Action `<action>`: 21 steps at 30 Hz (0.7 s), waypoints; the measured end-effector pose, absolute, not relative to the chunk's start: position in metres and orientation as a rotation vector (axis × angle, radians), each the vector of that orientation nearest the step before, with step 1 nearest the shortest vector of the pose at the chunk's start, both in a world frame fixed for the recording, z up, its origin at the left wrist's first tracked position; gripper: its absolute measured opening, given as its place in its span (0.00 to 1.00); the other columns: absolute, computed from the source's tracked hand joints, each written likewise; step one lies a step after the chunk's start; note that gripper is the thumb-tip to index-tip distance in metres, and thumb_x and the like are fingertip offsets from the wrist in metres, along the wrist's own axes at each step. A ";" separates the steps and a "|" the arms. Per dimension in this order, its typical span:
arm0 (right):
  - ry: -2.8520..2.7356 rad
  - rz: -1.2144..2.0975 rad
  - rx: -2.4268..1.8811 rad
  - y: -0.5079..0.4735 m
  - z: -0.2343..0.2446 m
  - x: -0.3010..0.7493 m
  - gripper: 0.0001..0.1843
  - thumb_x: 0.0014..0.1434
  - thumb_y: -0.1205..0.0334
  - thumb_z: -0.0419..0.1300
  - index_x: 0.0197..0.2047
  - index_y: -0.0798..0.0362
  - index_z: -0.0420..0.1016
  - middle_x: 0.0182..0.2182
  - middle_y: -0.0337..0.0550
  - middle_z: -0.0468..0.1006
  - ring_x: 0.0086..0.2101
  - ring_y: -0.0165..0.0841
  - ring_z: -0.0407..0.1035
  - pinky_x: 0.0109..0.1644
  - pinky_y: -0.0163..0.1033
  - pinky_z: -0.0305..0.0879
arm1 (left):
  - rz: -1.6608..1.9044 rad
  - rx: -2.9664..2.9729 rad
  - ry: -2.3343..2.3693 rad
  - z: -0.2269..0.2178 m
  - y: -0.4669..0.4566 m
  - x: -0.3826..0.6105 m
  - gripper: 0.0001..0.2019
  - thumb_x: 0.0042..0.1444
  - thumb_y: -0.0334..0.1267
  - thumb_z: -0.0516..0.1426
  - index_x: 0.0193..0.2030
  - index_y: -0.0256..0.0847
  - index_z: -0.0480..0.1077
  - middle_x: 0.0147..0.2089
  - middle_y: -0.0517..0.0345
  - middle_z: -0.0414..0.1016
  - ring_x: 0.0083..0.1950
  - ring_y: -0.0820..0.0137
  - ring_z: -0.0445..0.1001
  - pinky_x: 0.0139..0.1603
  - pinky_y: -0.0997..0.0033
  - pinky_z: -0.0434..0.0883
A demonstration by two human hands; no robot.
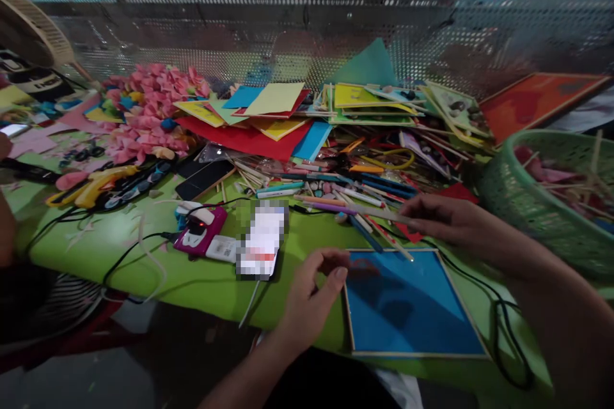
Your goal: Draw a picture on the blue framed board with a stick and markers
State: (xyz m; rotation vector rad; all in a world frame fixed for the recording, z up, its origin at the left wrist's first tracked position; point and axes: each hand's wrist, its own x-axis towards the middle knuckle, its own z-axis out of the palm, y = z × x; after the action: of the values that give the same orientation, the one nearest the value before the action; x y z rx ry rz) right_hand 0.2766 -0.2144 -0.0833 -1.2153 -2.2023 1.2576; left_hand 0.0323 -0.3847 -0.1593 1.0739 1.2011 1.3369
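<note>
A blue sheet with thin wooden strips along its edges, like a framed board (407, 307), lies on the green table in front of me. Beside its upper left corner is my left hand (314, 294), fingers curled and thumb apart, with nothing visible in it. Above the board's upper right, my right hand (451, 227) pinches the end of a thin pale stick (384, 212), which points left over the pens. Blur keeps the stick's exact kind from showing. A red paper piece (410, 231) lies under that hand's fingertips.
Markers (281, 190) and loose sticks lie beyond the board, below stacked coloured paper (273, 99). A lit phone (261, 239) and a magenta power strip (201, 233) with cables sit left. A green basket (508, 198) stands right. Another person's arm (6, 217) shows far left.
</note>
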 end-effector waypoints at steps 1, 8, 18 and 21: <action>-2.203 1.280 -1.206 -0.220 -0.083 0.280 0.24 0.59 0.34 0.68 0.43 0.45 0.83 0.37 0.47 0.83 0.37 0.43 0.75 0.41 0.46 0.72 | 1.369 1.097 1.234 -0.157 -0.384 0.033 0.17 0.71 0.52 0.59 0.53 0.40 0.75 0.50 0.50 0.81 0.48 0.65 0.78 0.50 0.66 0.73; -2.270 1.329 -1.173 -0.266 -0.080 0.292 0.17 0.63 0.41 0.67 0.44 0.45 0.84 0.38 0.48 0.84 0.38 0.45 0.77 0.42 0.48 0.74 | 1.269 1.761 1.432 -0.139 -0.375 0.028 0.21 0.74 0.45 0.55 0.70 0.46 0.66 0.64 0.46 0.76 0.60 0.58 0.76 0.61 0.57 0.71; -1.640 1.514 -1.063 -0.353 -0.125 0.280 0.22 0.66 0.38 0.62 0.39 0.46 0.86 0.32 0.47 0.81 0.29 0.38 0.72 0.32 0.43 0.69 | 0.777 2.243 1.235 -0.152 -0.387 0.057 0.17 0.77 0.45 0.48 0.44 0.39 0.75 0.43 0.46 0.82 0.46 0.54 0.79 0.50 0.55 0.69; -1.674 1.281 -1.352 -0.369 -0.129 0.283 0.28 0.69 0.35 0.51 0.34 0.44 0.84 0.27 0.48 0.78 0.24 0.40 0.70 0.28 0.46 0.68 | 0.742 2.284 1.183 -0.151 -0.392 0.062 0.20 0.77 0.46 0.45 0.40 0.40 0.73 0.36 0.50 0.79 0.39 0.57 0.76 0.46 0.57 0.66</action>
State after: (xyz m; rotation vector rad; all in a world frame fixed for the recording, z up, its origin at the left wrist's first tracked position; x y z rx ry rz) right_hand 0.2829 -0.3687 -0.1289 -1.3518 -1.6740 1.2807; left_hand 0.0624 -0.3917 -0.1512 2.2842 1.1830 0.7418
